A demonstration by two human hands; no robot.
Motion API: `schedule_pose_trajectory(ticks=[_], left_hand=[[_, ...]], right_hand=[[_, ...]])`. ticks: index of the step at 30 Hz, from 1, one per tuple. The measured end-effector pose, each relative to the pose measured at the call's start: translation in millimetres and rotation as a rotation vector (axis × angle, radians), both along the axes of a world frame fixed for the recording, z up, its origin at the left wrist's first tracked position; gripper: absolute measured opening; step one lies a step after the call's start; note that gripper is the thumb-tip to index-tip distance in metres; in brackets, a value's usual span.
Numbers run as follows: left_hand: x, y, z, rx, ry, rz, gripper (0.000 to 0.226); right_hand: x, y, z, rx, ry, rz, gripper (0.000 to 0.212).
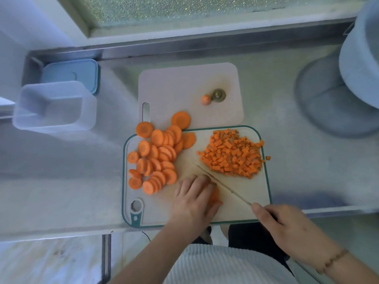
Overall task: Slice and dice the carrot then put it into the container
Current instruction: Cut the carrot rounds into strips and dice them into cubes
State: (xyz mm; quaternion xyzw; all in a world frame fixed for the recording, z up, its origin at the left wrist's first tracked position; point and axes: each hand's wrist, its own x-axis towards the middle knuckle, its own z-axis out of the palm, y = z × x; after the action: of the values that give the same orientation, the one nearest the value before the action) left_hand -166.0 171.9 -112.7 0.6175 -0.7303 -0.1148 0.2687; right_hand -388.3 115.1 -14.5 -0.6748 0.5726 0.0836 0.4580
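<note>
On the teal-rimmed cutting board (pixel 254 193) lies a pile of round carrot slices (pixel 156 158) at the left and a heap of diced carrot (pixel 232 155) at the right. My left hand (pixel 193 199) curls over a small stack of carrot slices (pixel 215 194) near the board's front. My right hand (pixel 287 226) grips the handle of a knife (pixel 221 184), whose thin blade runs diagonally beside my left fingers toward the dice. A clear empty container (pixel 54 106) stands at the far left.
A second pale board (pixel 184 89) lies behind, carrying the carrot's tip (pixel 205 99) and top end (pixel 218 94). A blue lid (pixel 71 73) sits behind the container. One dice piece (pixel 268 158) lies off the board. A large pale vessel (pixel 361 58) stands at the right.
</note>
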Motion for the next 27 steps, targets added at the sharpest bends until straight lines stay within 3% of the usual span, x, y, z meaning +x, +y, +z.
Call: schedule_pose_trajectory(ticks=[13,18,27], left_hand=[[3.5,4.4,-10.5,-0.035,0.052,0.179,0.036],[6.7,5.4,-12.8,-0.076,0.102,0.072,0.023],[9.4,4.3,-12.9,-0.042,0.098,0.034,0.022]], right_hand=[[13.4,15.0,1.2,-0.022,0.037,0.000,0.062],[4.0,28.0,-2.6,-0.082,0.039,0.032,0.075],[24.8,20.1,-1.5,-0.035,0.181,0.053,0.069]])
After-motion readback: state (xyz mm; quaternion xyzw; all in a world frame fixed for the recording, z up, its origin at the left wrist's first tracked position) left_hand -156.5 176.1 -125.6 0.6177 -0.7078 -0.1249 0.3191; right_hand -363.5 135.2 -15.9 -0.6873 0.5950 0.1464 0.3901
